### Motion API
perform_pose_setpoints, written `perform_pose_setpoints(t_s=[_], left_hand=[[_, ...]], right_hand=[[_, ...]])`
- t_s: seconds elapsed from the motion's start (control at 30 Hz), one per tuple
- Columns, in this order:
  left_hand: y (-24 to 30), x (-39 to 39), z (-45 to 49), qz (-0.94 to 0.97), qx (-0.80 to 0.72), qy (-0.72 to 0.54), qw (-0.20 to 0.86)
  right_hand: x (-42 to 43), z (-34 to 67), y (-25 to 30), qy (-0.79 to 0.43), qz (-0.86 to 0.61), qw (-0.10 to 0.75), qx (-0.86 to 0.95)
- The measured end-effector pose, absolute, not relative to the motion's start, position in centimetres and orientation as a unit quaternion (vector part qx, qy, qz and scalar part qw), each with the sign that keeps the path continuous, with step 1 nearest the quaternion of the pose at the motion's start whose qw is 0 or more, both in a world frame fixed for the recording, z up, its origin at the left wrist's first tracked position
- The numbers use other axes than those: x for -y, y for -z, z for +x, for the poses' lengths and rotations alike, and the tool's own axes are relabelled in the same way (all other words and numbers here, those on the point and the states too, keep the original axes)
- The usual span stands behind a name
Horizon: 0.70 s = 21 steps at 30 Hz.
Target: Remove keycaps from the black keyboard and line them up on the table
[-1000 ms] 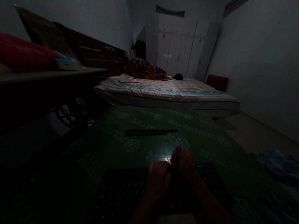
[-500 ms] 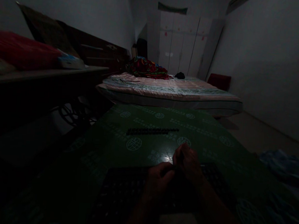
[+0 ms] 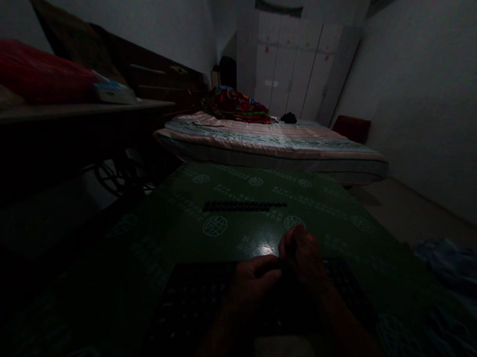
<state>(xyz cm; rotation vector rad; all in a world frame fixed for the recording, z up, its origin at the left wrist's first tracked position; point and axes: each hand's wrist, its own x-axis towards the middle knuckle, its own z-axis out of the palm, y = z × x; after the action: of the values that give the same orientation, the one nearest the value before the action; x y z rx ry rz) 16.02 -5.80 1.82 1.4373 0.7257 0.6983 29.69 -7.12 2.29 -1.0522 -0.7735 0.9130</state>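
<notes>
A black keyboard (image 3: 193,297) lies on the green table near me, with both hands over its middle and upper edge. My left hand (image 3: 252,281) is closed, thumb and forefinger pinched close together. Just right of it, my right hand (image 3: 303,255) is curled with its fingertips pressed together, almost touching the left fingers. Something small and dark seems to sit between the fingertips, too dim to name. Farther back on the table, small black keycaps (image 3: 240,206) stand in two rows. My hands and forearms hide the keyboard's centre.
The green table (image 3: 171,223) has printed globes. A pale cloth or paper (image 3: 286,356) lies at the near edge. A bed (image 3: 281,143) stands beyond it. At left a shelf holds a red bag (image 3: 38,74); clothes (image 3: 451,267) lie at right.
The view has tilted slightly, so the scene sits a little higher. Both hands stay over the keyboard in nearly the same pinched pose; the keycap rows have not moved on the table.
</notes>
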Motion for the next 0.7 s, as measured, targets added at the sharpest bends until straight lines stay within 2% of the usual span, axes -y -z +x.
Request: perform_pose_setpoints(t_s=[0.2,0.37,0.47,0.57,0.63,0.7], left_hand=[[-1.5,5.6,15.9,0.671,-0.354,-0.309,0.573],[-1.3,5.3,16.1,0.618,-0.424,-0.357,0.558],[-1.5,5.0,16.0,0.579,-0.431,-0.386,0.575],[-1.6,4.7,15.8,0.539,-0.416,-0.409,0.608],[-1.6,4.5,15.8,0.500,-0.409,-0.427,0.632],[-1.5,4.3,15.8,0.447,-0.404,-0.446,0.662]], right_hand=[[7.0,29.8,-2.2,-0.383,-0.496,0.710,0.322],[7.5,30.4,-2.3,-0.276,-0.564,0.685,0.370],[7.8,31.0,-2.5,-0.152,-0.612,0.629,0.455],[7.8,31.2,-2.6,-0.019,-0.623,0.539,0.566],[7.7,30.8,-2.6,0.006,-0.614,0.480,0.626],[7.6,30.1,-2.6,-0.035,-0.597,0.442,0.668]])
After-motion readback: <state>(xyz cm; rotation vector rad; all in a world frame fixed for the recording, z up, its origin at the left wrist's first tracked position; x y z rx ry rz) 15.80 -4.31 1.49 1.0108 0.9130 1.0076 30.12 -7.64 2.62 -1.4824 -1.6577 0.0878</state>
